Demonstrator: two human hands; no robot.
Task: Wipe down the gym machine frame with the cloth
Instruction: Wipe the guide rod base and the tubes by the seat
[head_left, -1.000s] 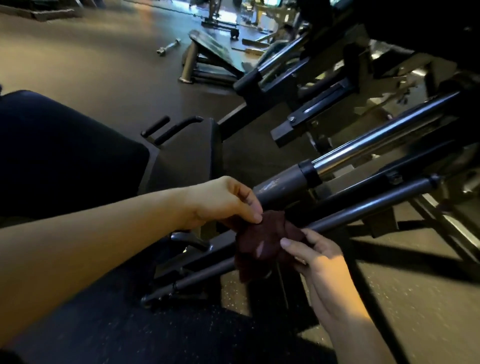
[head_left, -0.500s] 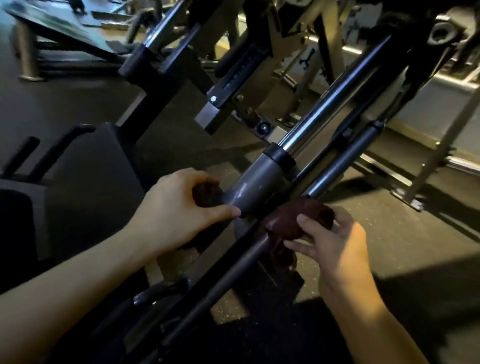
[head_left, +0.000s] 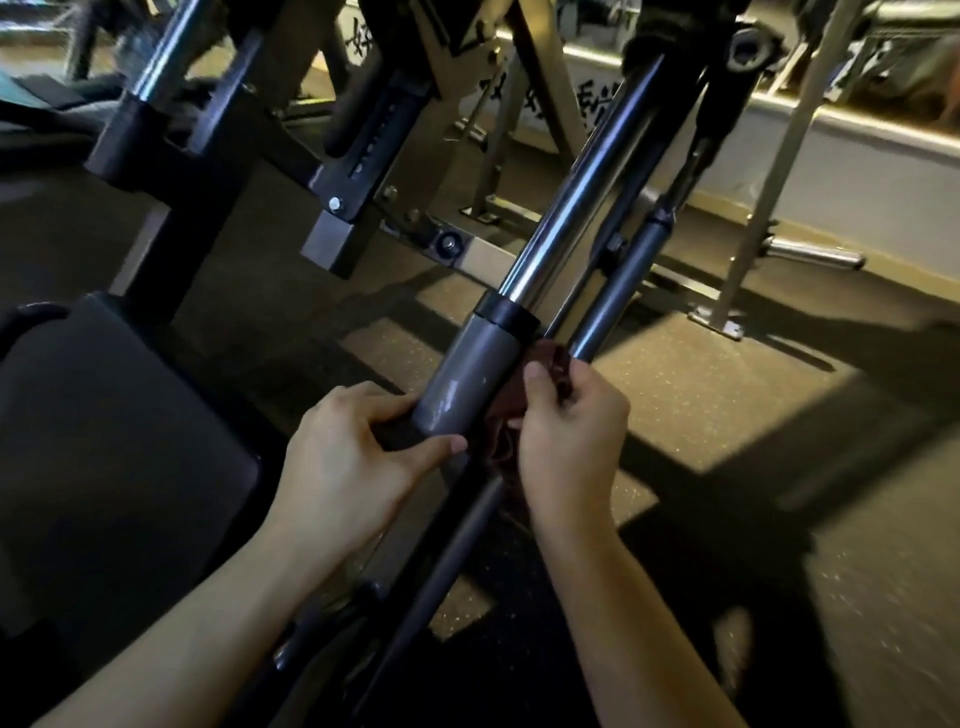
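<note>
Cloth (head_left: 553, 358), dark maroon, is bunched in the gap btw grey sleeve (head_left: 470, 382) and thin rod (head_left: 612, 306), i.e. at the sleeve's 3 o'clock, touching it. R hand (head_left: 571, 447) pinches it: thumb + curled fingers closed on the fabric, rest of it hangs toward 6 beside the palm. L hand (head_left: 353, 467) sits at the sleeve's 8 o'clock, fingers curled, thumb laid across the sleeve's lower end, closed on smth dark. That reads as the cloth's other end passed behind the sleeve, but it's too dim to be sure. Step in hand, my read: wiping the sleeve w/ the cloth looped round it. To do it well: keep both ends taut so the fabric hugs the back of the tube. Pull L/R alternately, shoeshine style, and walk the loop toward 1 o'clock up to black collar (head_left: 506, 312), where grime prob collects at the lip. Then on to chrome rod (head_left: 566, 208) above. Whitish smears show on the sleeve's front face, so the front prob needs a flat-hand pass too; a loop alone may miss it. Risks: cloth slipping into the gap by the thin rod, and fingers near the collar joint could get pinched if anything slides. Seat pad (head_left: 104, 441) at 9, well apart from both hands. Progress: early-to-mid, a guess only.
</note>
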